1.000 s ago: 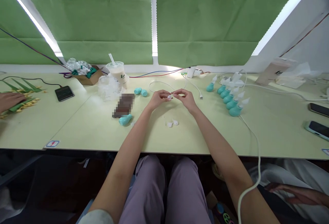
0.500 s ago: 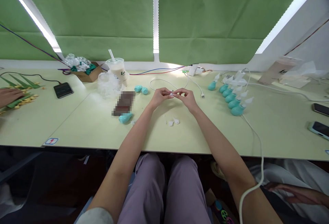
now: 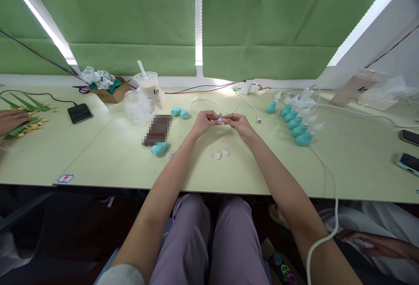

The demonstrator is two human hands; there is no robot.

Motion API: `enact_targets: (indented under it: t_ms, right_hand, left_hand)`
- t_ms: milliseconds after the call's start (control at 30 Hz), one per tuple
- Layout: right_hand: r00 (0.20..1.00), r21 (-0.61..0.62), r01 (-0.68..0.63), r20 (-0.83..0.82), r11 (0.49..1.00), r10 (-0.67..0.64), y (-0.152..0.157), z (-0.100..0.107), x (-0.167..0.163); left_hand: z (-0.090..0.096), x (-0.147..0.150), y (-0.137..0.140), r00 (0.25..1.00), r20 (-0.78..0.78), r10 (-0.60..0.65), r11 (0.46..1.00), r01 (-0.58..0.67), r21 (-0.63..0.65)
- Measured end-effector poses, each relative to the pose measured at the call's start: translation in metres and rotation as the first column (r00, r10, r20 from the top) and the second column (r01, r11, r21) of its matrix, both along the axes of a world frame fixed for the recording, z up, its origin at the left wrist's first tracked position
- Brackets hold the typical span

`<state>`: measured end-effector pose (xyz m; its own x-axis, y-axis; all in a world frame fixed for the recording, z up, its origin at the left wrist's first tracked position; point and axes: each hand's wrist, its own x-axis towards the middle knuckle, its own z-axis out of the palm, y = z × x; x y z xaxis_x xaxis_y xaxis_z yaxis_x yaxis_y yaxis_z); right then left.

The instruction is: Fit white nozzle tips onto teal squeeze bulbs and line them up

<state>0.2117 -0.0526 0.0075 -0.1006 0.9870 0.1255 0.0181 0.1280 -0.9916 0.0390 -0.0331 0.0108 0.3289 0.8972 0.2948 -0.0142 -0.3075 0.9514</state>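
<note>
A: Status over there?

B: Part-way, my read. Six teal bulbs with white tips (image 3: 303, 139) sit grouped on the right. I'd count those as done.

A: Left to do?

B: Three bare bulbs (image 3: 159, 149) on the left, no tips that I can see. Two are side by side toward the back, one is nearer the front edge of the table (image 3: 203, 176). Guess: all three are pending.

A: Loose parts?

B: Two white pieces (image 3: 218, 156) lying just beside each other, between the forearms. Also a white scrap (image 3: 170, 154) by the nearest bare bulb; can't make out what it is.

A: Hands?

B: Together, mid-table. Left hand (image 3: 205, 123) and right hand (image 3: 241, 125) meet at the fingertips, both pinching a small white part (image 3: 220, 119).

A: That one finished?

B: Doubt it. No bulb on it that I can see. Fingers cover most of it, so can't tell how far it's got. Call it six done, one part in work, three bulbs waiting.
</note>
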Motion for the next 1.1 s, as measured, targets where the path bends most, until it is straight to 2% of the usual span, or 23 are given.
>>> enact_targets:
  t_ms: [133,267,433,700,967,1100]
  right_hand:
    - [0.998,-0.100,-0.028,-0.051,0.995,0.023,0.001,-0.001,0.003]
    - [0.993,-0.140,-0.057,-0.115,0.989,0.041,0.003,-0.005,0.005]
    - [0.987,-0.187,-0.076,-0.155,0.979,0.047,0.007,-0.010,0.007]
    - [0.966,-0.233,-0.120,-0.250,0.965,0.060,0.006,-0.010,0.005]
    - [0.966,-0.256,-0.115,-0.252,0.960,0.049,0.005,-0.014,0.003]
    - [0.963,-0.231,-0.102,-0.268,0.968,0.038,0.003,-0.013,-0.003]
  left_hand:
    - [0.000,0.003,-0.001,0.999,-0.031,0.020,1.000,-0.020,0.016]
    - [0.002,0.005,-0.005,0.998,-0.042,0.043,0.999,-0.042,0.031]
    - [0.006,0.006,-0.009,0.981,-0.163,0.109,0.991,-0.095,0.091]
    - [0.009,0.008,-0.013,0.955,-0.234,0.181,0.977,-0.148,0.154]
    - [0.007,0.008,-0.015,0.950,-0.248,0.188,0.972,-0.144,0.184]
    - [0.007,0.005,-0.011,0.967,-0.191,0.169,0.978,-0.141,0.152]
